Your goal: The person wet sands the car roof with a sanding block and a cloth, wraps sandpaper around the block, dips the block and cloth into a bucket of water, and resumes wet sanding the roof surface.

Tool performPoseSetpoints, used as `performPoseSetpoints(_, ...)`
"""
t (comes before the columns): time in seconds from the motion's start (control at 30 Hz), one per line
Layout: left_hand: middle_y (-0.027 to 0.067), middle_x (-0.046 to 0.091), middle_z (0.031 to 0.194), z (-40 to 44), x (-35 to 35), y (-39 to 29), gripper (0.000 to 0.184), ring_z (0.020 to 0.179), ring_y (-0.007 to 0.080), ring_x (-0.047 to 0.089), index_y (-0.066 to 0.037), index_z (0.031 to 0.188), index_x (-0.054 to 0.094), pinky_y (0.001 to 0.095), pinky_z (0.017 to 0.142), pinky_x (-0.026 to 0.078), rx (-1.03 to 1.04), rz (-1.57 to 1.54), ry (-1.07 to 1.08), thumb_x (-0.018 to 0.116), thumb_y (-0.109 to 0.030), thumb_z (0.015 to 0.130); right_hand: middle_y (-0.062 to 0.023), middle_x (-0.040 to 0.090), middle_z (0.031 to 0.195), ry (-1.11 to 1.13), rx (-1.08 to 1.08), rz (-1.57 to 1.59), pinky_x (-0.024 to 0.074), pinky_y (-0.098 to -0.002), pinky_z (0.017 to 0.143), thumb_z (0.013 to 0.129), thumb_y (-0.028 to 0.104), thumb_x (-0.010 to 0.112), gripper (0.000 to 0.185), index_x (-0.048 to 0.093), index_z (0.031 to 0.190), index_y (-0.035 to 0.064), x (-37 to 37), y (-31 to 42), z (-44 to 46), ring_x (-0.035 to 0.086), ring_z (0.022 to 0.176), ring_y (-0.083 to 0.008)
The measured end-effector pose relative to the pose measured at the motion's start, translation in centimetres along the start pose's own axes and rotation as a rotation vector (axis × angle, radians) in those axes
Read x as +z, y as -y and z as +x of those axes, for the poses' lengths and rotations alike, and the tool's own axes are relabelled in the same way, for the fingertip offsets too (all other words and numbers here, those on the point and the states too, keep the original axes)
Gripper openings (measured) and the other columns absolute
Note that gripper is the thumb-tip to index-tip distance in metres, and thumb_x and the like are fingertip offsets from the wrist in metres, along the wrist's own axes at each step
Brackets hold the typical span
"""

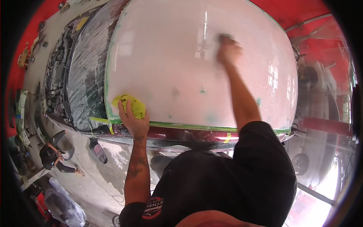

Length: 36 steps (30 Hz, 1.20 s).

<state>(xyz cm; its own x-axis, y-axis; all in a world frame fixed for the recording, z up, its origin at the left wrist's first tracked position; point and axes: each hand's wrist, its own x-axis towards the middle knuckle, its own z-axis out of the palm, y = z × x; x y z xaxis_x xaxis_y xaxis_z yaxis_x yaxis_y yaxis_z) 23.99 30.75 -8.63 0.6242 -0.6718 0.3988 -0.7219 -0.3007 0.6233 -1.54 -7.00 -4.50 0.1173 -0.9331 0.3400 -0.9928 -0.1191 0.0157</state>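
The car roof (162, 68) before me is coated pale pinkish-white and looks wet, with shiny streaks and a few greenish spots. Green masking tape (181, 125) runs along its edge. At the near left corner, my left hand (133, 118) grips a crumpled yellow-green cloth (130, 104) and rests on the roof. My right hand (230, 53), smeared by motion, reaches far across the surface. Its fingers are closed on a dark block (225, 36), apparently a sanding block, whose details are blurred.
The windshield (89, 64) has a wet, streaked covering, with the exposed engine bay (56, 72) beyond. A side mirror (99, 151) sticks out at lower left. Another person (51, 156) is low by the front wheel. A covered car (317, 87) stands at right.
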Motion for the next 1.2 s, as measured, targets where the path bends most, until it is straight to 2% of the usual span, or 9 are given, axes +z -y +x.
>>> performPoseSetpoints(0.13, 0.0247, 0.033, 0.157, -0.1, -0.4, -0.6, 0.08, 0.141, 0.0467, 0.035, -0.008, 0.143, 0.048, 0.0589, 0.114, 0.031, -0.038, 0.038, 0.015, 0.082, -0.022, 0.071, -0.016, 0.062, 0.12, 0.022, -0.66, 0.357, 0.0463, -0.0566, 0.092, 0.09, 0.018, 0.056, 0.033, 0.064, 0.122, 0.0164, 0.9, 26.0, -9.3, 0.061, 0.108, -0.0359)
performPoseSetpoints(0.27, 0.0248, 0.03, 0.159, -0.9, -0.2, 0.4, 0.083, 0.146, 0.0455, 0.031, -0.008, 0.146, 0.046, 0.063, 0.116, 0.024, -0.068, 0.126, 0.048, 0.081, -0.024, 0.073, -0.0181, 0.061, 0.121, -0.007, -0.89, 0.516, 0.0468, -0.0551, 0.091, 0.093, 0.021, 0.054, 0.026, 0.067, 0.115, 0.0209, -0.7, 28.7, -8.7, 0.06, 0.106, -0.04)
performPoseSetpoints(0.47, 0.0237, 0.032, 0.159, -0.2, -0.1, -0.3, 0.08, 0.143, 0.0457, 0.036, -0.005, 0.144, 0.045, 0.0585, 0.115, 0.03, -0.094, -0.022, 0.03, 0.08, -0.016, 0.072, -0.0139, 0.066, 0.118, -0.001, -0.168, 0.242, 0.0489, -0.0509, 0.089, 0.097, 0.017, 0.047, 0.032, 0.062, 0.125, 0.018, 0.5, -2.6, 7.3, 0.063, 0.108, -0.0343)
performPoseSetpoints(0.63, 0.0256, 0.033, 0.157, 0.1, 0.0, -0.5, 0.078, 0.141, 0.0468, 0.036, -0.004, 0.143, 0.046, 0.0565, 0.114, 0.033, -0.087, -0.012, 0.025, 0.079, -0.012, 0.073, -0.0173, 0.047, 0.145, 0.217, 0.732, -0.163, 0.0444, -0.0521, 0.102, 0.099, 0.045, 0.046, 0.052, 0.041, 0.15, 0.0325, -1.0, -18.8, 9.8, 0.05, 0.128, -0.0417)
performPoseSetpoints(0.8, 0.0272, 0.033, 0.156, -0.1, -0.3, -0.2, 0.079, 0.141, 0.0484, 0.036, -0.003, 0.143, 0.045, 0.0581, 0.113, 0.033, -0.057, -0.006, 0.056, 0.079, -0.014, 0.072, -0.0214, 0.045, 0.15, 0.112, 0.277, -0.047, 0.0375, -0.061, 0.106, 0.099, 0.035, 0.047, 0.05, 0.045, 0.148, 0.0296, 5.5, 2.5, 17.2, 0.046, 0.136, -0.0415)
performPoseSetpoints(0.9, 0.0279, 0.034, 0.155, -0.1, -0.4, 0.1, 0.08, 0.14, 0.049, 0.036, -0.002, 0.143, 0.045, 0.0589, 0.113, 0.033, -0.05, -0.012, 0.057, 0.079, -0.014, 0.072, -0.0218, 0.055, 0.136, 0.021, -0.077, 0.34, 0.0383, -0.0597, 0.103, 0.103, 0.03, 0.039, 0.038, 0.065, 0.125, 0.0124, 7.3, 22.8, 15.8, 0.053, 0.124, -0.042)
performPoseSetpoints(0.97, 0.0285, 0.034, 0.154, 0.0, -0.5, -0.3, 0.081, 0.141, 0.0483, 0.036, -0.002, 0.143, 0.044, 0.0579, 0.113, 0.033, -0.072, -0.049, 0.064, 0.079, -0.013, 0.072, -0.0197, 0.056, 0.131, 0.008, -0.384, 0.358, 0.0376, -0.0586, 0.104, 0.101, 0.031, 0.042, 0.037, 0.066, 0.125, 0.019, 7.3, 31.7, 11.4, 0.05, 0.126, -0.0398)
performPoseSetpoints(1.1, 0.0285, 0.033, 0.155, 0.2, -0.8, -0.8, 0.075, 0.141, 0.0448, 0.037, 0.001, 0.144, 0.041, 0.0531, 0.114, 0.035, -0.039, -0.079, 0.095, 0.075, -0.006, 0.078, -0.0163, 0.056, 0.132, 0.151, -0.628, 0.357, 0.0388, -0.0549, 0.104, 0.096, 0.027, 0.047, 0.037, 0.066, 0.128, 0.0303, 3.7, 29.8, 10.7, 0.051, 0.126, -0.0373)
performPoseSetpoints(1.2, 0.0284, 0.032, 0.155, 0.1, -0.3, -0.5, 0.075, 0.142, 0.0451, 0.036, 0.001, 0.144, 0.041, 0.0533, 0.114, 0.035, -0.025, -0.087, 0.062, 0.075, -0.006, 0.078, -0.0126, 0.063, 0.131, -0.024, -0.39, 0.341, 0.0482, -0.0495, 0.097, 0.095, 0.027, 0.048, 0.035, 0.066, 0.125, 0.0266, 6.4, 16.3, 17.8, 0.06, 0.119, -0.0336)
